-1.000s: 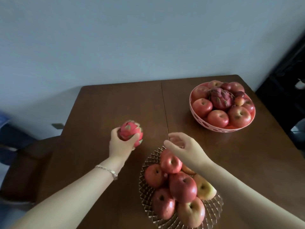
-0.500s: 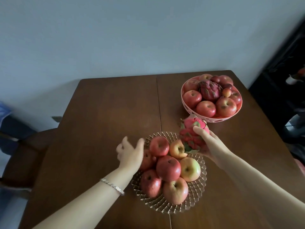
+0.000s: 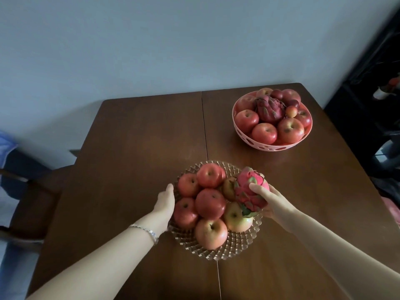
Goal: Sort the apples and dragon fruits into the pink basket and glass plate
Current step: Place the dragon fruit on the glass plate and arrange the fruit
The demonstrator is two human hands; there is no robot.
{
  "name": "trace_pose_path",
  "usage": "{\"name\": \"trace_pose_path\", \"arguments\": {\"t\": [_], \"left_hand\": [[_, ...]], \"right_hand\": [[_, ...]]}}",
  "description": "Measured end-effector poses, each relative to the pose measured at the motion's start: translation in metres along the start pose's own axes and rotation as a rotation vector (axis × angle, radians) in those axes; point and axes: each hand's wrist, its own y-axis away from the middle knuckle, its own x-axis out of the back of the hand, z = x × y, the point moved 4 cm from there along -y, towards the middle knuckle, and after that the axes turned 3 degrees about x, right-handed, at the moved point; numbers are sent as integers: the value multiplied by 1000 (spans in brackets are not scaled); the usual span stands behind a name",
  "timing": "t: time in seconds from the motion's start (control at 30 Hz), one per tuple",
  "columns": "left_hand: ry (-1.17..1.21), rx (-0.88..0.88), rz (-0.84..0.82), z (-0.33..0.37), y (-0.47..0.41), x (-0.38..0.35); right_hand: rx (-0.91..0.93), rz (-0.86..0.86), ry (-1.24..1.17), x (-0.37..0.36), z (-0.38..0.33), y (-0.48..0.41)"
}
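A glass plate (image 3: 227, 252) near the table's front holds several red and yellow-red apples (image 3: 210, 203). My right hand (image 3: 273, 205) grips a bright pink dragon fruit (image 3: 249, 191) at the plate's right rim, touching the apples. My left hand (image 3: 165, 201) rests against the plate's left rim, fingers curled under it; whether it grips the rim is hidden. At the far right stands the pink basket (image 3: 270, 146), filled with several apples (image 3: 264, 133), a dark red dragon fruit (image 3: 269, 109) and small dark fruits.
The brown wooden table (image 3: 138, 137) has a seam down its middle. A dark chair (image 3: 32, 204) stands at its left side. A black shelf (image 3: 372, 94) is at the right, a pale wall behind.
The dragon fruit passed from my left hand to my right, then moved down onto the plate's right rim. My left hand came over to the plate's left edge.
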Motion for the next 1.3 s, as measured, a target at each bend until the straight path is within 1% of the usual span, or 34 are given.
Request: {"name": "trace_pose_path", "arguments": {"t": [0.07,0.13,0.17,0.23,0.27,0.3,0.33,0.37,0.4,0.47,0.57,0.63,0.7,0.8,0.9,1.03,1.2,1.3], "left_hand": [[-88,-67,15,5,-3,3],[-277,-184,11,11,-4,1],[-381,-280,23,14,1,1],[-538,-591,57,21,19,-5],[-617,-763,31,24,30,-11],[-705,-883,-11,24,39,-20],[-807,-945,-44,22,44,-30],[-900,-985,-34,19,46,-37],[-966,-996,-1,17,46,-43],[-955,-984,70,16,41,-47],[-788,-882,74,15,39,-46],[-669,-827,93,13,42,-40],[-625,-807,97,9,46,-34],[-594,-745,9,7,42,-29],[-590,-655,-112,13,36,-27],[-610,-595,-238,22,34,-24],[-822,-569,-276,30,39,-26],[-855,-562,-277,28,41,-26]], "right_hand": [[-20,-2,43,-2,3,6],[-4,20,79,-4,3,11],[15,34,107,-5,2,13],[44,59,145,-8,-1,14],[48,63,142,-11,-3,14],[47,61,135,-14,-4,13],[38,56,131,-17,-5,12],[22,45,139,-21,-6,11],[8,40,160,-26,-7,11],[-12,59,201,-31,-8,7],[-48,96,267,-31,-12,5],[-64,75,339,-31,-18,5],[-78,42,455,-30,-22,5],[-126,16,586,-33,-26,5],[-159,91,573,-44,-27,9],[-115,187,640,-55,-25,17],[-119,144,745,-51,-34,16],[-128,91,814,-53,-41,12]]}}
